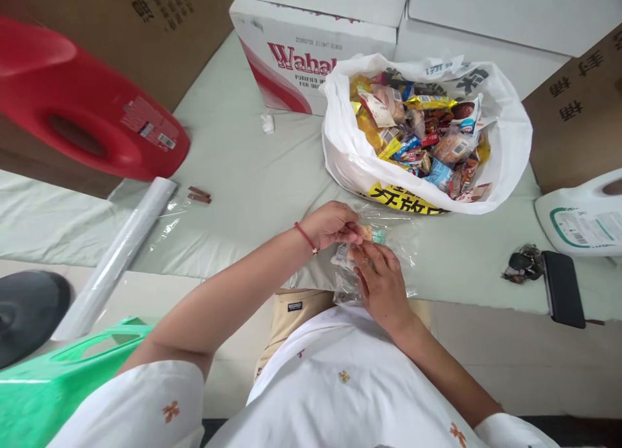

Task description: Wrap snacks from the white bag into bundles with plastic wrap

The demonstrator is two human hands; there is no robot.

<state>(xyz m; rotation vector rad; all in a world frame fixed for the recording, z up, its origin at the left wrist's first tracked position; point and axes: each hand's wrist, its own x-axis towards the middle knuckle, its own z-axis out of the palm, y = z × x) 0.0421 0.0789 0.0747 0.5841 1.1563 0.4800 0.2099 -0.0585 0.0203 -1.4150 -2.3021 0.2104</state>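
A sheet of clear plastic film (401, 241) lies crumpled at the table's front edge, in front of my body. On it are small wrapped snack packets (378, 236), one with a pale green and orange print, partly covered by my fingers. My left hand (336, 226), with a red string bracelet at the wrist, has its fingers curled and pinched at the film, just over the packets. From the right, my right hand (381, 276) lies over the packets with its fingers stretched out, its fingertips close to the left ones. The right thumb is mostly hidden.
A white plastic bag (337, 147) full of wrapped snacks stands behind my hands, before a Wahaha box (286, 59). A film roll (119, 254) and red jug (87, 105) are left; keys (522, 265), phone (564, 289) and white jug (583, 215) are right.
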